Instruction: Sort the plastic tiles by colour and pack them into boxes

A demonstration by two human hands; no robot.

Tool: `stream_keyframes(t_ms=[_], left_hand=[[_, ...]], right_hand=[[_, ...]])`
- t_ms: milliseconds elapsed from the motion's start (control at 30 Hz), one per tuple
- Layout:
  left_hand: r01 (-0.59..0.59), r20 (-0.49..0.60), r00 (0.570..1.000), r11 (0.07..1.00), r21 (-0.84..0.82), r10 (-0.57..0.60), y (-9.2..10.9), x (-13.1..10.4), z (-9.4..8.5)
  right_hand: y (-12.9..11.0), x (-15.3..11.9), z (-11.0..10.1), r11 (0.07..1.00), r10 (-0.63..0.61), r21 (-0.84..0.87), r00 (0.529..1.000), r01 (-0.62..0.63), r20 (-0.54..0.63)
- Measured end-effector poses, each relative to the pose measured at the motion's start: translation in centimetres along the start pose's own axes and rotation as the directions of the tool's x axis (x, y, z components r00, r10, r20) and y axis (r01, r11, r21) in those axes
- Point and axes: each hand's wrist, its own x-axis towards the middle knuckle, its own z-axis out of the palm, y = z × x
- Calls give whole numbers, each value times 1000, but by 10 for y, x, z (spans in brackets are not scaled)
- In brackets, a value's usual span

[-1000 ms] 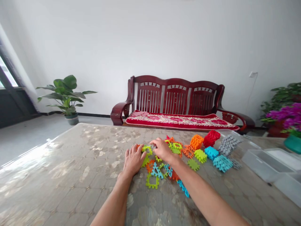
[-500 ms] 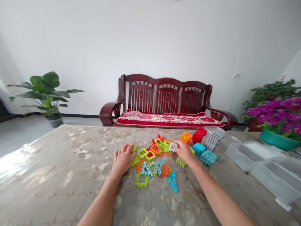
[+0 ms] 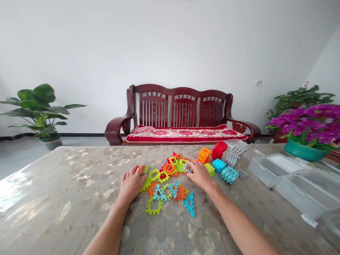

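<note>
The head view shows a small grey plastic square piece with a window-like grid [image 3: 188, 168] at the far right edge of a loose spread of coloured toothed plastic pieces; whether it rests on them or is lifted cannot be told. The person's right hand [image 3: 199, 174] grasps it by its right side. At the spread's left edge, the left hand [image 3: 132, 183] lies palm down, its fingers over orange and green pieces; whether it grips one cannot be told. Between and nearer the person lie a solid orange toothed square [image 3: 181, 192], a hollow lime-green square frame [image 3: 153, 212] and a hollow blue triangle [image 3: 191, 210]. Right of the spread stand orange [image 3: 204, 155], red [image 3: 219, 150], grey [image 3: 234, 156] and blue [image 3: 229, 174] stacks of pieces. Further right on the grey-brown patterned desk [image 3: 79, 202] are translucent plastic boxes [image 3: 267, 173] and a teal bowl [image 3: 304, 151] of purple flowers [image 3: 316, 118]. Behind the desk stands a dark red wooden bench [image 3: 183, 92] with a red patterned cover [image 3: 186, 134].
</note>
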Motion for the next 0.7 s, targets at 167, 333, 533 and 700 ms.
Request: stream_keyframes(t_ms=[167,333,533,700], left_hand=[[-6,-10,1000,1000,0,6,-1,1,1],[-11,2,1000,1000,23,11,-2,1,1],[-22,-2,1000,1000,17,22,-5,3,3],[-4,16,1000,999,41,3,-6,4,5]], right_hand=[[-2,-4,2,998,0,58,997,5,-74],[22,-15,-13,969,80,246,931,11,-356],[116,-50,-43,930,346,333,676,-156,-650],[189,-82,-48,837,540,321,580,-442,-609]])
